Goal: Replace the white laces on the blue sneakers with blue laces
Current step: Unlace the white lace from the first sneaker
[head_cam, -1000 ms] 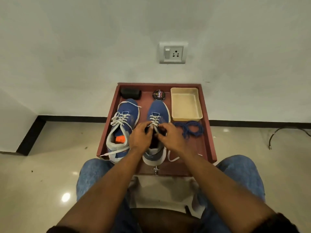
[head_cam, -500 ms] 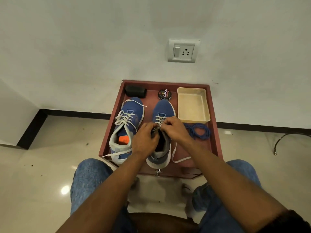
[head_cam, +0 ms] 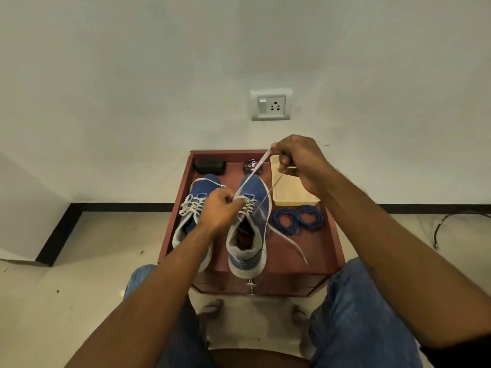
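Head view. The only writing that can be read is "Cherry" on the lid of the round polish tin [head_cam: 250, 166], which sits at the far edge of the red-brown table [head_cam: 322, 251], between a black block [head_cam: 210, 166] on its left and a beige tray [head_cam: 291, 191] on its right. On the wall above hangs a socket plate [head_cam: 271, 104] with a switch; no label on it can be made out.

Two blue sneakers stand side by side on the table, long axes running near to far, toes pointing at the wall and heel openings toward the person. The left sneaker [head_cam: 198, 193] is laced in white, and the forearm partly covers it. The right sneaker [head_cam: 249, 227] has its upper eyelets loosened.

The left hand [head_cam: 220, 211] rests at the right sneaker's tongue, fingers curled and pinching the white lace [head_cam: 256, 168] where it leaves the eyelets. The right hand [head_cam: 300, 162] is raised above the tray's far-left corner, fingers curled round the same lace, which runs taut and slanted from shoe to hand. A second strand drops from that hand past the shoe's right side, and its loose end lies on the table near the right edge.

The blue laces [head_cam: 297, 219] lie coiled in two loops on the table just near of the tray, right of the right sneaker, untouched.
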